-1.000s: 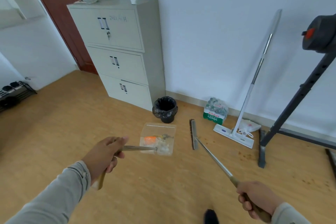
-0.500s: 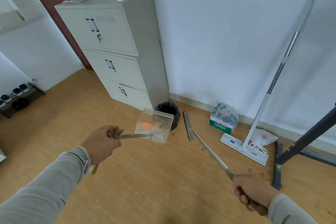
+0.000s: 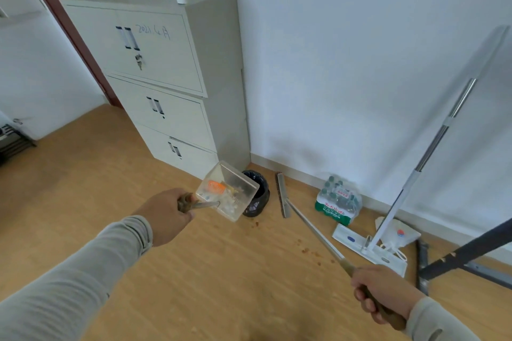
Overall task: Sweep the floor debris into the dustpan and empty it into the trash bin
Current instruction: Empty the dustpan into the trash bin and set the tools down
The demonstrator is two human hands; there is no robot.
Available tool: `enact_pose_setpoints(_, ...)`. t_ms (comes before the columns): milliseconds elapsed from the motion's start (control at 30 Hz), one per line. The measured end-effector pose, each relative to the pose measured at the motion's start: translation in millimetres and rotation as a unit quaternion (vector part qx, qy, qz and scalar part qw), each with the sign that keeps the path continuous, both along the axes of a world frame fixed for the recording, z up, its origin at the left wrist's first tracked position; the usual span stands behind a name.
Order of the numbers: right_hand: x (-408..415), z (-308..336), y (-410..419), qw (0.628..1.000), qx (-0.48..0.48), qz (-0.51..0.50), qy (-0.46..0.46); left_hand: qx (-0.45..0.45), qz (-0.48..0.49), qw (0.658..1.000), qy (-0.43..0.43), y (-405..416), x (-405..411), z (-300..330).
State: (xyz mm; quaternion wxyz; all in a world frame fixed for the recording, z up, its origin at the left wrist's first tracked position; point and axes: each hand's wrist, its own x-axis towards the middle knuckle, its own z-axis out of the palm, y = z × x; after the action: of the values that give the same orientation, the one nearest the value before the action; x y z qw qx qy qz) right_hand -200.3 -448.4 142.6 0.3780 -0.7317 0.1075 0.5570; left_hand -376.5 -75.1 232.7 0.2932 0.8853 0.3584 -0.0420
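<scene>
Clear plastic, the dustpan (image 3: 227, 194) had swung closer, overlapping the trash bin (image 3: 256, 193), debris apparently inside; emptying looked imminent. My left hand (image 3: 166, 214) gripped its handle, my right hand (image 3: 383, 292) clenched the broom (image 3: 310, 225).

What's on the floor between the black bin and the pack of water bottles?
The broom head, lying on the floor between trash bin and bottle pack, seen from the head camera.

Soft, even daylight, faint shadows on the wall (image 3: 360, 63), slight blur, wide-angle bending at edges.
</scene>
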Motion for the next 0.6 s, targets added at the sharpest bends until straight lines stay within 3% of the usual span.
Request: enact_pose_setpoints(600,122,-23,44,0.999,0.035,0.006,0.026,0.152,-0.131,0.959,0.200,10,146,-15)
